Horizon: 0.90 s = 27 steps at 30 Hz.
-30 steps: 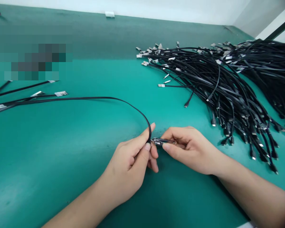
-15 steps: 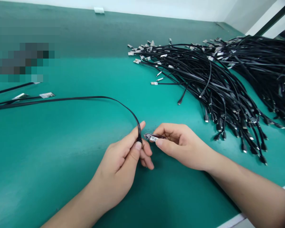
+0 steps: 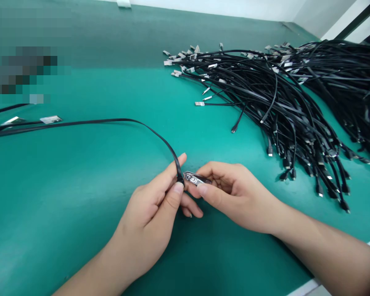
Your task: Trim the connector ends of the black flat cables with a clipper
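My left hand pinches the end of a flat black USB cable between thumb and forefinger. Most of the plug is hidden under the thumb. From there the cable arches up and runs off to the left. A metal nail clipper sits in the fingers of my right hand, its jaws pointing left. Those jaws are right beside the cable at the top of its plug; whether they touch it I cannot tell.
A large heap of black cables with silver connectors lies at the right, a second heap behind it. At the left, cable ends with wrapped connectors lie near a blurred-out patch. The green table has a white edge at lower right.
My right hand has brought the nail clipper left, up to the cable beside my left thumb. My left hand keeps its pinch. The whole view has shifted slightly.
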Tool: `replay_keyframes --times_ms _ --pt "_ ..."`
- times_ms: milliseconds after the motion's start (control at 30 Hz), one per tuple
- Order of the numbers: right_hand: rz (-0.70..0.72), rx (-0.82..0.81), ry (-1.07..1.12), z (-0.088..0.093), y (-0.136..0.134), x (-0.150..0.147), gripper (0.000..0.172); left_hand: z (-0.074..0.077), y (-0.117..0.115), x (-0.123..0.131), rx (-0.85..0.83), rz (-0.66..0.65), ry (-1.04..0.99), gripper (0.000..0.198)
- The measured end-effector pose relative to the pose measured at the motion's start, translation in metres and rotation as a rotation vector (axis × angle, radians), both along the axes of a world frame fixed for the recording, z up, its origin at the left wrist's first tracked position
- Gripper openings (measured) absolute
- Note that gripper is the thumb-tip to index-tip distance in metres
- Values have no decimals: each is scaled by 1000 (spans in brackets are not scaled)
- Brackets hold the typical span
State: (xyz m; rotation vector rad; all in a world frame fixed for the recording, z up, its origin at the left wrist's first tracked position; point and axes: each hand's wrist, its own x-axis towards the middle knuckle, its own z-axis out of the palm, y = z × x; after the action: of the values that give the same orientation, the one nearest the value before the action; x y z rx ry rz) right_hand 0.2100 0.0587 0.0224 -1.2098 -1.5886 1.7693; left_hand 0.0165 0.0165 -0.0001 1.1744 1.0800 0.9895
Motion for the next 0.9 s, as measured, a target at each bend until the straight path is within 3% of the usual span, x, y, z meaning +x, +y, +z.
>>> replay_keyframes --times_ms 633,900 --pt "8 -15 -9 1 -1 2 24 3 4 2 -13 -34 2 54" --pt "-4 76 -76 0 -1 3 25 6 4 3 6 -39 39 54"
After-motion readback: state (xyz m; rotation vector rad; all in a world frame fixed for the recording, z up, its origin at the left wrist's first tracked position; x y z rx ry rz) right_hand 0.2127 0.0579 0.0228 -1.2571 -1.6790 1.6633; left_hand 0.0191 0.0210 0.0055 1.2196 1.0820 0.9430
